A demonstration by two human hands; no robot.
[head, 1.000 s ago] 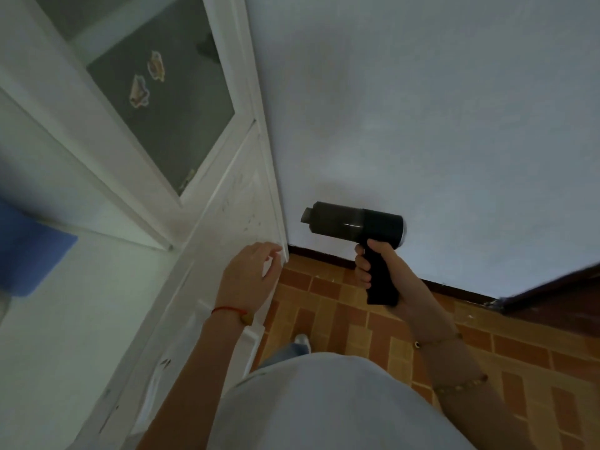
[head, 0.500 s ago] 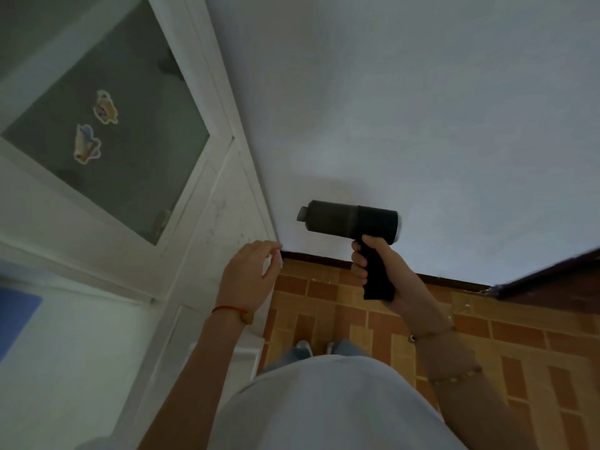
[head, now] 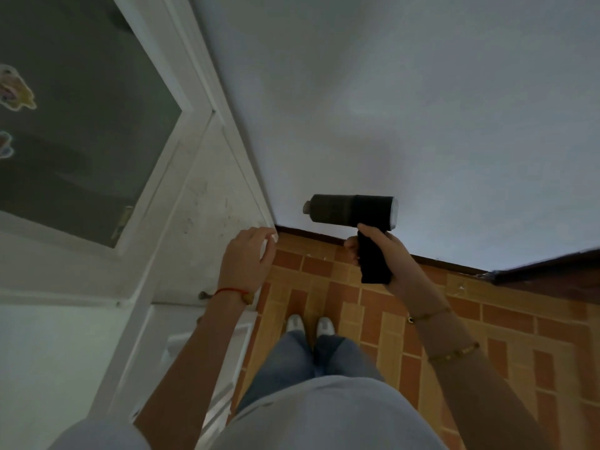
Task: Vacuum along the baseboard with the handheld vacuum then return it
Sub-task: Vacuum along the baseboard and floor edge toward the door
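A black handheld vacuum (head: 352,210) is held level in front of the white wall, nozzle pointing left, well above the floor. My right hand (head: 386,254) is shut around its pistol handle. A dark brown baseboard (head: 311,234) runs along the foot of the wall, below the vacuum. My left hand (head: 248,256) hovers with loosely spread fingers beside the lower edge of the white door (head: 207,206), holding nothing; whether it touches the door is unclear.
The white door with a glass pane (head: 81,125) and stickers fills the left. Orange and brown tiled floor (head: 454,326) lies underfoot, my two white shoes (head: 310,324) near the wall. A dark wooden piece (head: 552,271) meets the baseboard at right.
The view has tilted down and shifted, so my legs and shoes now show. Both hands keep nearly the same pose; the vacuum stays level in my right hand.
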